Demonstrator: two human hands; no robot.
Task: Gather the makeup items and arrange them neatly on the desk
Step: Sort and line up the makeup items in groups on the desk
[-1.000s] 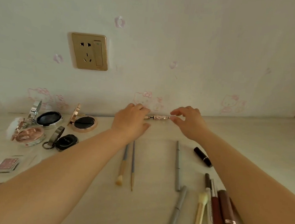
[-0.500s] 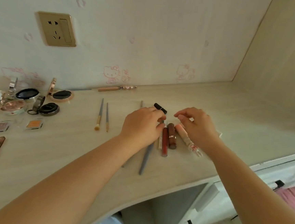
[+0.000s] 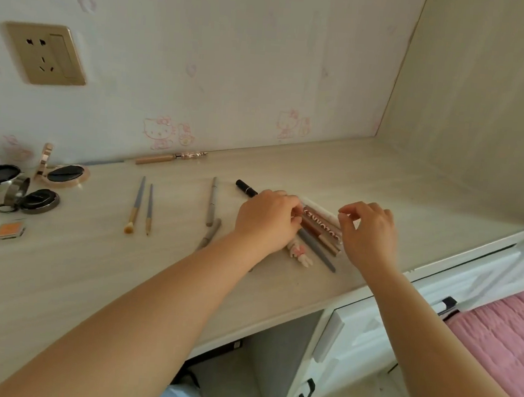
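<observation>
My left hand (image 3: 266, 221) and my right hand (image 3: 368, 231) grip the two ends of a bundle of makeup tubes on the desk (image 3: 57, 275). The bundle holds a brown lettered lip gloss tube (image 3: 321, 227), a white tube (image 3: 320, 208), a grey-handled brush (image 3: 316, 249) and a pink-patterned tube (image 3: 300, 254). A black lipstick (image 3: 246, 188) lies just behind my left hand. Two small brushes (image 3: 141, 205) and two grey pencils (image 3: 211, 205) lie to the left. A rose-gold pen (image 3: 170, 157) rests against the wall.
Open compacts (image 3: 63, 174) and an orange eyeshadow pan (image 3: 9, 229) sit at the far left. A gold wall socket (image 3: 46, 54) is above them. White drawers (image 3: 368, 343) stand under the desk's right end, beside a pink bedspread (image 3: 501, 339).
Both hands left the rose-gold pen by the wall and came forward to the tubes. They have since closed in on the bundle, turning it crosswise between them.
</observation>
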